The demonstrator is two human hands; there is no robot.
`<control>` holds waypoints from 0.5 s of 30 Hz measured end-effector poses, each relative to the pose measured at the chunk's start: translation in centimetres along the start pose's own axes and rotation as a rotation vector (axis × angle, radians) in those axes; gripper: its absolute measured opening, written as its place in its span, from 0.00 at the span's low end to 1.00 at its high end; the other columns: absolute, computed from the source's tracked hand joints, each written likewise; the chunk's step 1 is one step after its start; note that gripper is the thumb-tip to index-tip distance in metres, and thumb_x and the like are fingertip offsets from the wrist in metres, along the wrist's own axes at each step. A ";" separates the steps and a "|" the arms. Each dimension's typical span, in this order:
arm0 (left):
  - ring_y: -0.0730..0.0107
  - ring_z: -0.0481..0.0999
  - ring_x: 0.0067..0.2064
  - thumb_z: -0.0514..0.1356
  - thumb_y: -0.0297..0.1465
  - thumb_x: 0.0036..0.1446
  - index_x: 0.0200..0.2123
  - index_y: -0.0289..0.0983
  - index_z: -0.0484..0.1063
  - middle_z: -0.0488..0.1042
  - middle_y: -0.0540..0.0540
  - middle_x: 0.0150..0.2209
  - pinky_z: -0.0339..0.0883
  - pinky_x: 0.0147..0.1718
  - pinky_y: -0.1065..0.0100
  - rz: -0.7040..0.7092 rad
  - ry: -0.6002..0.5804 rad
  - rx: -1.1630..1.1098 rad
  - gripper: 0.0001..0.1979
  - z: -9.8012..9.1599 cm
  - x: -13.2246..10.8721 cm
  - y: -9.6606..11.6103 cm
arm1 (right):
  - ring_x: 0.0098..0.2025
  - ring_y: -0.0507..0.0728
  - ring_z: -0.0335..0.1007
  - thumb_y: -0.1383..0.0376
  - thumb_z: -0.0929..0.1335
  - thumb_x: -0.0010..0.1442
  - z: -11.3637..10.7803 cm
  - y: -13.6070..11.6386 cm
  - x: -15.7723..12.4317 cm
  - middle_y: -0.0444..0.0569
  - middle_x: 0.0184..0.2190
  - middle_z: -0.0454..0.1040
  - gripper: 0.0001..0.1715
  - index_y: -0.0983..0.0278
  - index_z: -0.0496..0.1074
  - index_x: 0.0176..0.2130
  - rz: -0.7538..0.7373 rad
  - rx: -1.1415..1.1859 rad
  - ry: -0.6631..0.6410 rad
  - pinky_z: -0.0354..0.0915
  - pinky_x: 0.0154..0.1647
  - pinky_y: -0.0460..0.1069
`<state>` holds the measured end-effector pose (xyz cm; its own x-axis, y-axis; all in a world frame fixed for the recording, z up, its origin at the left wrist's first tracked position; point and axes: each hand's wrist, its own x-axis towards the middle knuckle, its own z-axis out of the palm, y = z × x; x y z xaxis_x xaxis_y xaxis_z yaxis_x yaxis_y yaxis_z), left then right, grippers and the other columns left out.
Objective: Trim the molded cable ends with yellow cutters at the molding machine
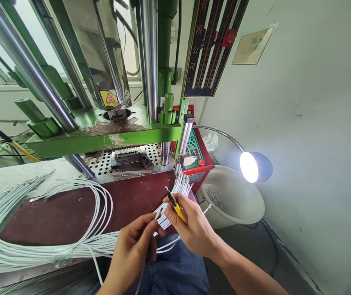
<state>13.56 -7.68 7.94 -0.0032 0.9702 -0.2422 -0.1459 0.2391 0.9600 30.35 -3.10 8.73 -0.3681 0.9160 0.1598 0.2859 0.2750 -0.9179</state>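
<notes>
White cables (40,229) loop across the brown tabletop (64,213) at lower left, their ends fanned out (180,188) near frame centre, within easy reach of both hands. Left hand (135,246), low centre, pinches one cable end (159,212) between thumb and fingertips, wrist bent inward, apparently to steady it. Right hand (193,229) grips a yellow tool (175,205), tip pointing up and left beside that end. Green press (101,131) stands behind; lamp (250,167) and pale bucket (249,209) at right.
</notes>
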 end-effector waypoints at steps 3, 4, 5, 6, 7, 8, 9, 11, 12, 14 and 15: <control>0.82 0.64 0.13 0.69 0.43 0.49 0.37 0.35 0.79 0.79 0.48 0.27 0.50 0.14 0.75 -0.083 0.001 -0.161 0.18 -0.3 0.6 0.4 | 0.39 0.54 0.68 0.60 0.63 0.68 -0.3 0.5 -0.4 0.48 0.40 0.72 0.16 0.62 0.64 0.54 -0.053 -0.064 -0.016 0.66 0.42 0.49; 0.83 0.63 0.12 0.69 0.43 0.48 0.36 0.34 0.79 0.79 0.49 0.26 0.49 0.14 0.76 -0.096 0.010 -0.187 0.19 -0.4 0.7 0.5 | 0.41 0.55 0.69 0.60 0.62 0.69 -0.4 0.8 -0.5 0.49 0.41 0.73 0.18 0.62 0.64 0.56 -0.073 -0.124 0.000 0.67 0.44 0.51; 0.83 0.63 0.12 0.70 0.43 0.48 0.36 0.34 0.79 0.79 0.48 0.26 0.49 0.14 0.75 -0.107 0.015 -0.202 0.19 -0.5 0.8 0.7 | 0.42 0.57 0.69 0.61 0.62 0.68 -0.4 1.2 -0.6 0.51 0.42 0.73 0.19 0.62 0.63 0.57 -0.105 -0.214 0.030 0.67 0.45 0.52; 0.83 0.63 0.12 0.70 0.43 0.47 0.35 0.33 0.79 0.79 0.48 0.26 0.49 0.13 0.75 -0.114 0.019 -0.209 0.19 -0.6 0.9 0.8 | 0.44 0.58 0.68 0.61 0.63 0.68 -0.3 1.5 -0.8 0.52 0.44 0.73 0.21 0.62 0.63 0.59 -0.153 -0.324 0.062 0.67 0.47 0.55; 0.83 0.63 0.12 0.70 0.43 0.47 0.35 0.33 0.79 0.79 0.48 0.26 0.49 0.13 0.75 -0.114 0.025 -0.212 0.19 -0.6 0.8 0.9 | 0.46 0.60 0.68 0.62 0.64 0.66 -0.3 1.8 -0.9 0.53 0.46 0.72 0.24 0.61 0.62 0.60 -0.213 -0.436 0.085 0.67 0.50 0.57; 0.83 0.62 0.12 0.70 0.43 0.47 0.35 0.33 0.79 0.79 0.48 0.26 0.49 0.13 0.75 -0.112 0.027 -0.210 0.19 -0.6 0.8 0.9 | 0.47 0.60 0.67 0.63 0.65 0.65 -0.2 2.0 -1.0 0.54 0.47 0.72 0.26 0.61 0.62 0.61 -0.272 -0.530 0.085 0.66 0.51 0.58; 0.84 0.62 0.12 0.70 0.43 0.47 0.35 0.33 0.79 0.79 0.47 0.26 0.48 0.13 0.75 -0.108 0.023 -0.206 0.19 -0.6 0.7 0.9 | 0.47 0.61 0.67 0.64 0.66 0.64 -0.2 2.1 -1.1 0.54 0.47 0.71 0.28 0.60 0.62 0.62 -0.323 -0.601 0.067 0.66 0.51 0.59; 0.84 0.62 0.12 0.70 0.43 0.48 0.36 0.33 0.79 0.80 0.48 0.26 0.48 0.13 0.75 -0.103 0.009 -0.201 0.19 -0.7 0.5 1.0 | 0.47 0.60 0.66 0.66 0.66 0.63 -0.2 2.2 -1.2 0.54 0.46 0.71 0.29 0.61 0.62 0.63 -0.392 -0.702 0.047 0.66 0.51 0.59; 0.84 0.62 0.12 0.70 0.43 0.49 0.36 0.33 0.79 0.80 0.48 0.26 0.48 0.13 0.76 -0.101 0.002 -0.200 0.19 -0.7 0.5 1.0 | 0.47 0.61 0.66 0.67 0.66 0.63 -0.2 2.2 -1.3 0.55 0.46 0.70 0.29 0.61 0.63 0.62 -0.414 -0.748 0.053 0.66 0.51 0.60; 0.84 0.63 0.12 0.69 0.42 0.50 0.36 0.34 0.79 0.79 0.48 0.26 0.48 0.13 0.76 -0.098 -0.007 -0.192 0.17 -0.7 0.4 1.0 | 0.47 0.62 0.65 0.69 0.65 0.63 -0.3 2.0 -1.2 0.55 0.46 0.70 0.29 0.62 0.64 0.62 -0.438 -0.833 0.068 0.64 0.51 0.61; 0.84 0.63 0.12 0.69 0.42 0.50 0.36 0.34 0.79 0.79 0.48 0.26 0.48 0.13 0.76 -0.095 -0.009 -0.185 0.17 -0.7 0.4 1.0 | 0.47 0.62 0.64 0.69 0.65 0.63 -0.3 2.0 -1.2 0.56 0.46 0.69 0.29 0.63 0.64 0.62 -0.445 -0.869 0.067 0.64 0.51 0.62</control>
<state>12.68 -7.04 8.72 0.0275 0.9442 -0.3281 -0.3244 0.3189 0.8905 31.64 -3.50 6.82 -0.5570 0.6836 0.4716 0.6951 0.6945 -0.1857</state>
